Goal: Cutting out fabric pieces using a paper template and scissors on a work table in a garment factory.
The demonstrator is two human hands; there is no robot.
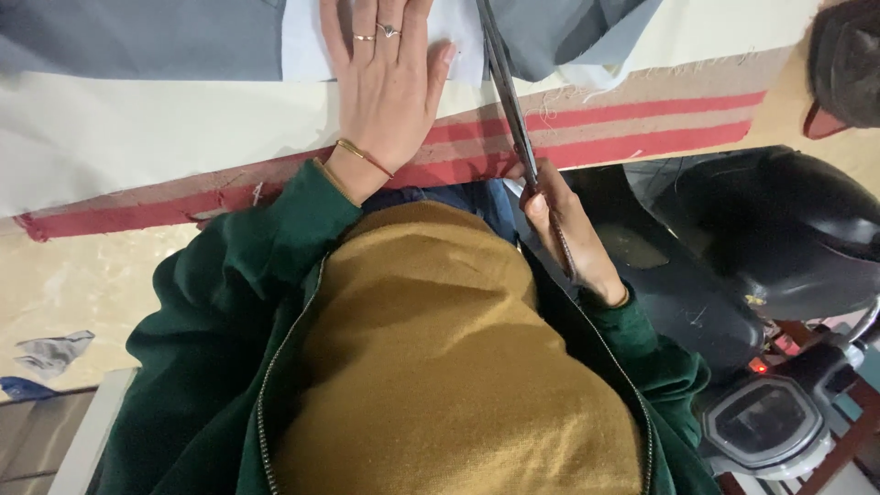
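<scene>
Pressing flat, your left hand point(385, 87) has its fingers point(364, 27) laid straight and close together on the pale blue-white fabric point(307, 41), thumb angled out toward the blades. Your right hand point(568, 234) has its fingers curled shut through the handles of the long scissors point(509, 101), which run up from the surface edge between the two hands, tips out of view at the top.

Risk comes first from how near things sit: your left thumb lies just beside the blades, so if the hand creeps rightward as the cloth shifts, the thumb could meet the edge. The blades also lie over the grey fabric point(568, 32) and the red-and-tan striped selvedge point(632, 124), so a tilt could nick the striped cloth beneath. Loose threads fray along that striped edge and could snag the blades. Your hold is only at one spot, so the pale sheet may slide or bunch farther out, pulling the cut off line. I cannot tell whether the blades are parted or together.

Outward, the cream surface point(137, 128) carries the cloth; your green zip jacket sleeve point(284, 220) rests at its edge. A scooter point(779, 275) stands close at your right elbow and could jog the arm. No containers show in view; fabric scraps point(50, 353) lie on the floor to your left.
</scene>
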